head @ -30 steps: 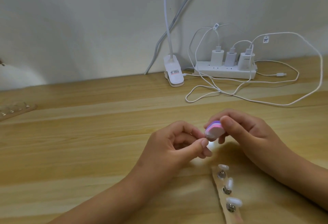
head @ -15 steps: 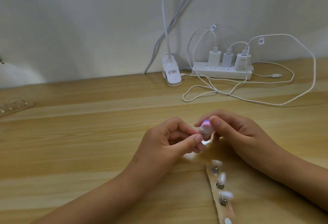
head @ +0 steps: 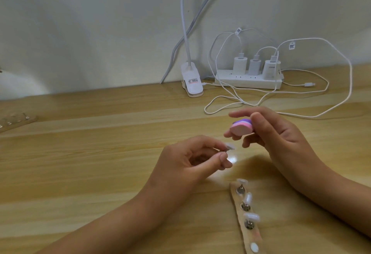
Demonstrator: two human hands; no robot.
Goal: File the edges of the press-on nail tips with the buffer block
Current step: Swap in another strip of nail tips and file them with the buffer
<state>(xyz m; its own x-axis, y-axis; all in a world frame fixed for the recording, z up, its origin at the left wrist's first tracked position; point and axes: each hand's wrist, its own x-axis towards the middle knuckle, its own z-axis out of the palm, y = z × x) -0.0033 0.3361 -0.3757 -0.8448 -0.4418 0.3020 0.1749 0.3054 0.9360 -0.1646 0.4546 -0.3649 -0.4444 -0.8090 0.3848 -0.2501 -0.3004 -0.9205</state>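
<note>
My left hand (head: 190, 159) pinches a small white nail tip (head: 290, 146) on its metal stand between thumb and forefinger, just above the desk. My right hand (head: 281, 133) holds the pink and purple buffer block (head: 301, 128) between thumb and fingers, up and to the right of the tip. Block and tip are apart by a small gap. A wooden holder strip (head: 253, 235) lies at the lower right, carrying several more white nail tips (head: 252, 217) on metal pegs.
A white power strip (head: 248, 82) with three chargers and looping white cables (head: 281, 93) sits at the back by the wall. A white lamp clip (head: 191, 82) stands beside it. Another holder strip (head: 16, 120) lies at the far left edge.
The buffer block touched the nail tip before; my right hand has now lifted it up and away to the right. My left hand has stayed low with the tip.
</note>
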